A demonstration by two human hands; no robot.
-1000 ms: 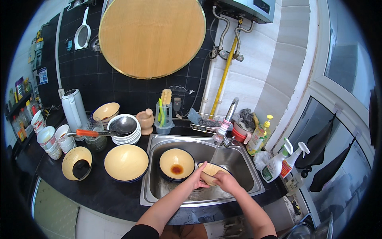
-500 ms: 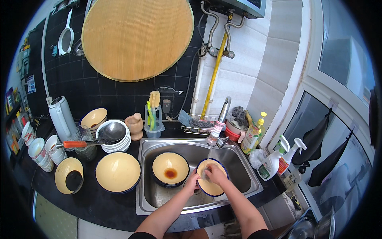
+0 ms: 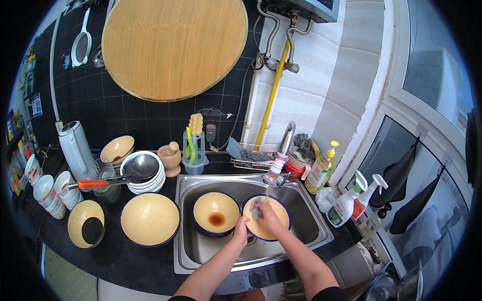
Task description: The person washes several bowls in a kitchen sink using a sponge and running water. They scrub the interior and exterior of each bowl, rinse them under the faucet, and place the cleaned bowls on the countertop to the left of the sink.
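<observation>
In the steel sink (image 3: 311,220), my left hand (image 3: 241,229) grips the near rim of a yellow bowl with a blue edge (image 3: 277,216), tilted up toward me. My right hand (image 3: 266,215) presses inside that bowl, closed on a small grey scrubbing pad (image 3: 256,207). A thin stream of water falls from the tap (image 3: 281,155) onto the bowl. To the left in the sink sits another yellow bowl (image 3: 216,213) with brown liquid at its bottom.
On the black counter to the left stand a large yellow bowl (image 3: 149,218), a yellow bowl with a dark patch (image 3: 85,230), stacked white bowls with a ladle (image 3: 143,170) and several cups (image 3: 47,190). Spray bottles (image 3: 346,200) and a soap bottle (image 3: 321,168) stand right of the sink.
The view has shifted slightly. The bowl in my hands has tilted up further under the tap, and my right hand has moved up inside it.
</observation>
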